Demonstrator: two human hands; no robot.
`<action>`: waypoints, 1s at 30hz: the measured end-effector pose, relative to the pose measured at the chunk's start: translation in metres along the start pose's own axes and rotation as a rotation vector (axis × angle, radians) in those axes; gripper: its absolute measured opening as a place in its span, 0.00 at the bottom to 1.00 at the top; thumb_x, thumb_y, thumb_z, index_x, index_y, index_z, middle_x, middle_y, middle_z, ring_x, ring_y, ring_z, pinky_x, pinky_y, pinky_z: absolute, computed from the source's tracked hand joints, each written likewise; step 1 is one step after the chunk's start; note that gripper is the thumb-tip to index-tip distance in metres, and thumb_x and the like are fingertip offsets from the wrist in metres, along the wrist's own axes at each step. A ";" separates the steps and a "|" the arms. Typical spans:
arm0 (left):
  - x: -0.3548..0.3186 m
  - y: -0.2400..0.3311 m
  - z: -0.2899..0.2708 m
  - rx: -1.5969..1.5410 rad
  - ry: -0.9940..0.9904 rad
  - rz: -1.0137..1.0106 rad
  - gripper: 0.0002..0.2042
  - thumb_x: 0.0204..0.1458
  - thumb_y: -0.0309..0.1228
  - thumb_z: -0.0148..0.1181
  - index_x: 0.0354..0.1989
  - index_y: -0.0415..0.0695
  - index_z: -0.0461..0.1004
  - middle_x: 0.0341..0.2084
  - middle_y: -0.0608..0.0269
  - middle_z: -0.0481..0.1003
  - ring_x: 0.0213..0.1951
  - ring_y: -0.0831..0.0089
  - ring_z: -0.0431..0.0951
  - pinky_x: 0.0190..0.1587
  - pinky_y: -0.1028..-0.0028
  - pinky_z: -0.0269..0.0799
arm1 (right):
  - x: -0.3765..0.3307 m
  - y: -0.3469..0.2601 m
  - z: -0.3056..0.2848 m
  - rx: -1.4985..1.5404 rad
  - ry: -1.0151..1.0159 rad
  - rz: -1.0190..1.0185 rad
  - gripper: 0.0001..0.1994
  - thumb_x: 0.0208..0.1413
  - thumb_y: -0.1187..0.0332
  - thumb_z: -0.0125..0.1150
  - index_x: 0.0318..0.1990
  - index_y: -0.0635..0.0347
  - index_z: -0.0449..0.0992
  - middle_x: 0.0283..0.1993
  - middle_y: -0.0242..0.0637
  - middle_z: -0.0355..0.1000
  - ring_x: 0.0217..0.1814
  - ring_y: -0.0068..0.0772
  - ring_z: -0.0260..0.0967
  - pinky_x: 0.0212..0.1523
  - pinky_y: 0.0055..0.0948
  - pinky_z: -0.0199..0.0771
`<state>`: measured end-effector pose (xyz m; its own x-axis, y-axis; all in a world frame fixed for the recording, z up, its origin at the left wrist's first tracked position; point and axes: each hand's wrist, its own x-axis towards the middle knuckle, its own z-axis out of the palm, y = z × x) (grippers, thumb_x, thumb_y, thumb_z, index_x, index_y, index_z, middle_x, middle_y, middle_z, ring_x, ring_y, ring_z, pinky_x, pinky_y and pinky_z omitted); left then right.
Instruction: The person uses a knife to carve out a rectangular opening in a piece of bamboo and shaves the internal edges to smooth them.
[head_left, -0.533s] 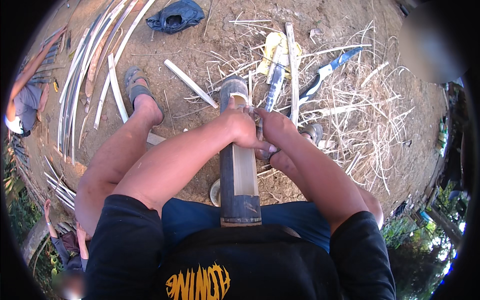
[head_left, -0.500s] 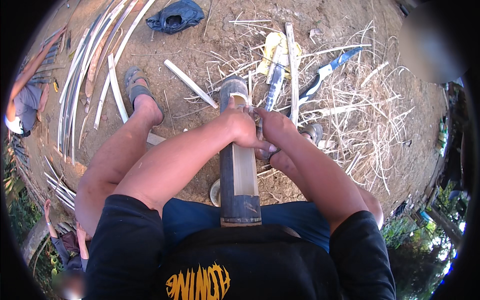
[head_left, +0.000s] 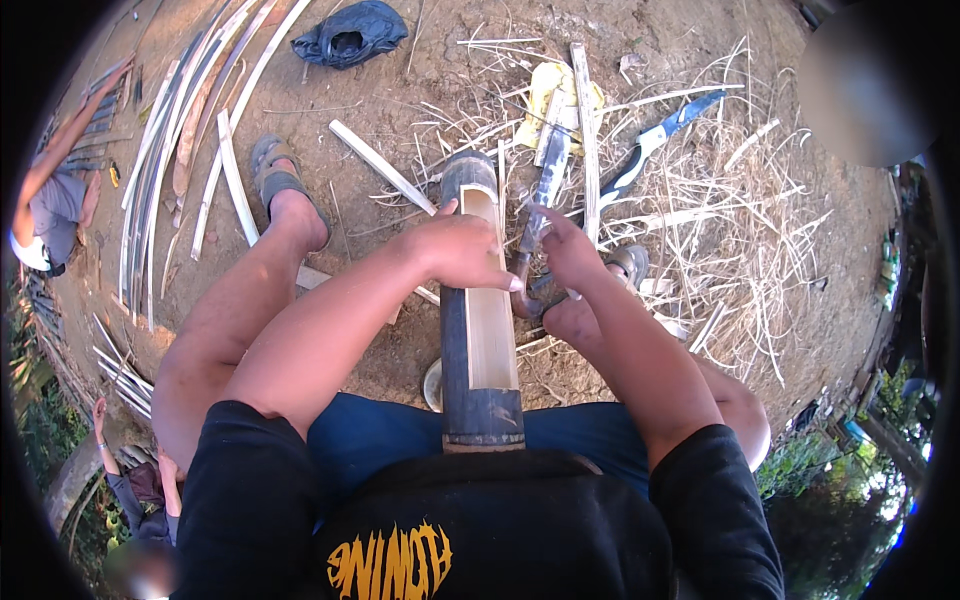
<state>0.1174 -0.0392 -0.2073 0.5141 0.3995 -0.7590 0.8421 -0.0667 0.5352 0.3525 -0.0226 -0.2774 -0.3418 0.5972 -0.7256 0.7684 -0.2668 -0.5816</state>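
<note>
The person is sitting over a dark bamboo culm point(head_left: 480, 340) that is lying lengthwise between the knees, its near end resting against the lap and its far end pointing away over the dirt ground point(head_left: 400, 110); the upper side of the bamboo is cut open, showing a pale flat strip of inner wood. The left hand point(head_left: 462, 250) is lying across the bamboo near its far half, fingers point(head_left: 500, 278) curled down over the pale cut face and gripping it; the right hand point(head_left: 570, 270) is just beside the bamboo on its right, fingers closed around the handle of a long knife point(head_left: 545, 190) whose blade is running away from the person, alongside the bamboo's far end. The person's left foot in a grey sandal point(head_left: 275, 180) is planted on the ground to the left; a second sandal point(head_left: 630, 262) is showing just beyond the right hand. A blue-handled saw point(head_left: 650, 150) is lying among pale bamboo shavings point(head_left: 740, 230) to the right; a yellow cloth point(head_left: 545, 95) is sitting beyond the knife; a dark bag point(head_left: 350, 32) is lying at the far edge; long split bamboo strips point(head_left: 170, 170) are piled on the left, near another person point(head_left: 50, 210) who is crouching at the rim of the view.
</note>
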 end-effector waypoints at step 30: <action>-0.051 0.032 0.018 0.286 -0.019 0.148 0.38 0.61 0.56 0.46 0.71 0.38 0.62 0.74 0.50 0.58 0.76 0.56 0.52 0.76 0.40 0.35 | -0.107 -0.048 -0.034 -0.522 -0.295 0.022 0.28 0.65 0.70 0.49 0.73 0.55 0.59 0.40 0.59 0.78 0.43 0.55 0.80 0.43 0.47 0.77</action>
<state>0.1212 -0.0781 -0.1585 0.6349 0.3495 -0.6891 0.7685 -0.3777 0.5165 0.3710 -0.0475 -0.1596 -0.4014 0.3402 -0.8504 0.9155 0.1751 -0.3621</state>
